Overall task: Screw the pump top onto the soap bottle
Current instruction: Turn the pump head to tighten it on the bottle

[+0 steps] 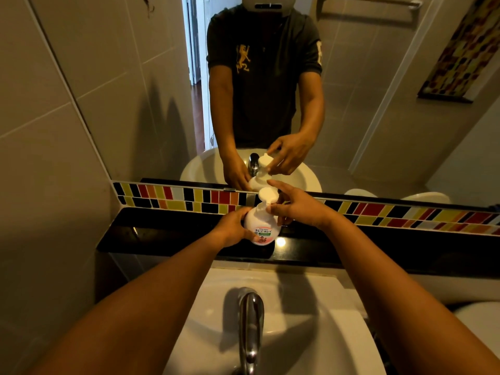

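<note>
A white soap bottle (261, 226) with a pink and green label stands on the black ledge (162, 236) behind the sink. My left hand (232, 228) wraps around its left side and holds it upright. The white pump top (267, 196) sits on the bottle's neck. My right hand (295, 205) grips the pump's collar just under the head, fingers curled around it from the right. The neck's thread is hidden by my fingers.
A white sink (311, 320) with a chrome faucet (250, 323) lies below my arms. A strip of coloured tiles (189, 197) runs behind the ledge, with a mirror (135, 90) above showing a person's reflection. Tiled wall (40, 171) stands at left.
</note>
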Action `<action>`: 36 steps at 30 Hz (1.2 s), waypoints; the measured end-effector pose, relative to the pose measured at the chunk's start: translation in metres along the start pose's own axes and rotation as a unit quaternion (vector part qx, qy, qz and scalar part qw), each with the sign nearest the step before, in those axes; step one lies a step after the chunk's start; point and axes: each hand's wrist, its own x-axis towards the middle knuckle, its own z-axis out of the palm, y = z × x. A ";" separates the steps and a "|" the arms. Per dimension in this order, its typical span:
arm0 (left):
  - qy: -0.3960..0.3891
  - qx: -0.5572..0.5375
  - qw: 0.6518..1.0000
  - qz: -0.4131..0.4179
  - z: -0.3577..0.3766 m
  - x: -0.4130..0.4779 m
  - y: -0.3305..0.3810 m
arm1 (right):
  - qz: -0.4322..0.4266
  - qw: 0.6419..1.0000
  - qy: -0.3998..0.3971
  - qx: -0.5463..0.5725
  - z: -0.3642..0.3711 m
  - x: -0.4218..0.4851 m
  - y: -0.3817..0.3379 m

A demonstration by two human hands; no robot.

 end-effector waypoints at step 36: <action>0.033 -0.090 0.995 -0.033 -0.002 0.002 -0.010 | 0.065 0.986 0.127 0.085 0.062 0.002 0.075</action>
